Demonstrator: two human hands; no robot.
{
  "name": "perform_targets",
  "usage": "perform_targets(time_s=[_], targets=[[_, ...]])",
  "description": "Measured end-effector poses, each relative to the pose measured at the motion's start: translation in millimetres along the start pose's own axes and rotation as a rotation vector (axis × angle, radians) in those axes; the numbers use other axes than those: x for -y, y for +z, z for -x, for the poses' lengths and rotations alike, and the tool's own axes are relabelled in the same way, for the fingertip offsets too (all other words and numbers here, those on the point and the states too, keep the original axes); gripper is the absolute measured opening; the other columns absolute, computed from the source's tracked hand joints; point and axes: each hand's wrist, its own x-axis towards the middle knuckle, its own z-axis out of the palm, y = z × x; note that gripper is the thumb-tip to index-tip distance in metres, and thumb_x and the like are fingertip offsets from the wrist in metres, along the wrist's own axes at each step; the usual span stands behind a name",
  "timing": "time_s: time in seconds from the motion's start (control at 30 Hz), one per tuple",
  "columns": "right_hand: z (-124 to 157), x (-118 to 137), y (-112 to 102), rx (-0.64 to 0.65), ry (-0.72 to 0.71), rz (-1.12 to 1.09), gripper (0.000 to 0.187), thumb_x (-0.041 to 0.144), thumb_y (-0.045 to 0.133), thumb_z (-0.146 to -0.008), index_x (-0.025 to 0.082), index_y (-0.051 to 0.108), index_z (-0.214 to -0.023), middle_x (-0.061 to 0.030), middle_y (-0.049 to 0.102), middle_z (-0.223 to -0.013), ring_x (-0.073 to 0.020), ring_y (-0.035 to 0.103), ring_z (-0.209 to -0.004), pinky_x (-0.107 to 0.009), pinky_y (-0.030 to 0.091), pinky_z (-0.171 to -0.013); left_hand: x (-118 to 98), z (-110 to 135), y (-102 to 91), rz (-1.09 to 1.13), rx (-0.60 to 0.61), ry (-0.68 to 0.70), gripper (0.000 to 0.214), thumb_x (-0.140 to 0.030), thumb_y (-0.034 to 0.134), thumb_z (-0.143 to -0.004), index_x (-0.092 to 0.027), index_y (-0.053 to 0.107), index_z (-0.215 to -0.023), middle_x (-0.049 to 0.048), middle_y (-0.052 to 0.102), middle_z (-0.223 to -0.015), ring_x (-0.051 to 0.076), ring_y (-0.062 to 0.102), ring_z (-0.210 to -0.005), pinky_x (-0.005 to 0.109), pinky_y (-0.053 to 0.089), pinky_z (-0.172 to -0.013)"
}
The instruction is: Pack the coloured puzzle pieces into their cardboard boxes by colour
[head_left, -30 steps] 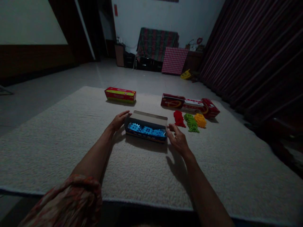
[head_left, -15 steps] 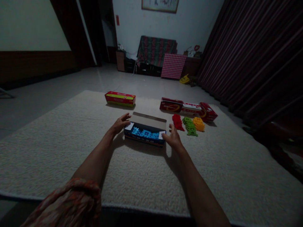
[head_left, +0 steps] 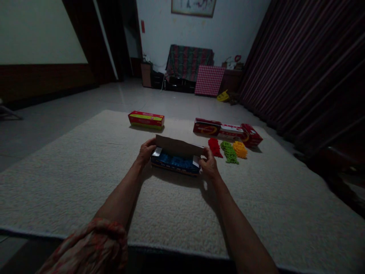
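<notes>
On the rug [head_left: 171, 205], left hand [head_left: 146, 151] and right hand [head_left: 209, 167] clasp the box [head_left: 174, 163]'s ends

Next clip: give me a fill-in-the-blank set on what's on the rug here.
The left hand and right hand grip the ends of the open dark cardboard box, which holds ____ plastic pieces.
Between the red pile of pieces and the yellow pile of pieces lies a ____ one.
The closed red-and-green carton lies beyond the ____ hand.
Missing: blue; green; left.

Dim room, dark corners, soft shadows under the forearms, wide-angle bending at the edges.
</notes>
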Motion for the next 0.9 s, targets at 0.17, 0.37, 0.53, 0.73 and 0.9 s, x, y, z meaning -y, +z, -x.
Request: perform_targets(time_s=[0.17,0.37,0.53,0.73,0.9], targets=[[13,16,-11,0.059,-0.034,-0.036,0.049,0.032,0.055,-0.072,0.022,0.066,-0.12,-0.0109,0.065,-0.128,-0.028,0.062,-0.116,-0.042,0.052,-0.093,-3,8,-1.1,0.004,-0.033,-0.003,0.037,-0.028,0.067,-0.06,-0.016,0.076,-0.095,0.0032,0.076,-0.083,0.024,0.069,-0.084,0.031,0.051,-0.069],[34,27,-10,0.051,-0.062,-0.049,0.06,0.055,0.062,-0.08,0.022,0.061,-0.13,-0.0149,0.057,-0.144,-0.0328,0.053,-0.134,-0.05,0.047,-0.105,-14,21,-4.0,0.101,0.051,-0.001,0.052,-0.068,0.064,-0.076,-0.021,0.075,-0.096,0.008,0.078,-0.094,0.028,0.069,-0.095,0.034,0.051,-0.073],[33,20,3,-0.088,-0.088,-0.04,0.051,0.06,0.055,-0.087,0.02,0.065,-0.117,-0.0152,0.063,-0.135,-0.029,0.057,-0.129,-0.048,0.045,-0.109,-17,31,-0.6,0.045,0.05,0.034,0.053,-0.057,0.08,-0.068,-0.02,0.075,-0.105,0.0087,0.077,-0.111,0.024,0.067,-0.094,0.03,0.048,-0.075],[33,11,18,-0.137,-0.086,-0.045,0.038,0.051,0.056,-0.086,0.02,0.065,-0.106,-0.0155,0.065,-0.128,-0.0277,0.059,-0.125,-0.048,0.045,-0.109,-9,36,-2.6,0.036,0.015,0.058,0.045,-0.043,0.083,-0.066,-0.017,0.077,-0.103,0.0078,0.076,-0.108,0.019,0.063,-0.083,0.028,0.046,-0.07],[36,4,20,-0.135,-0.112,-0.015,0.037,0.049,0.057,-0.087,0.02,0.063,-0.109,-0.0159,0.065,-0.13,-0.0284,0.059,-0.126,-0.051,0.043,-0.112,-2,39,-5.8,0.057,0.055,0.014,0.047,-0.033,0.08,-0.067,-0.018,0.077,-0.112,0.0051,0.076,-0.095,0.02,0.065,-0.082,0.03,0.049,-0.073]])
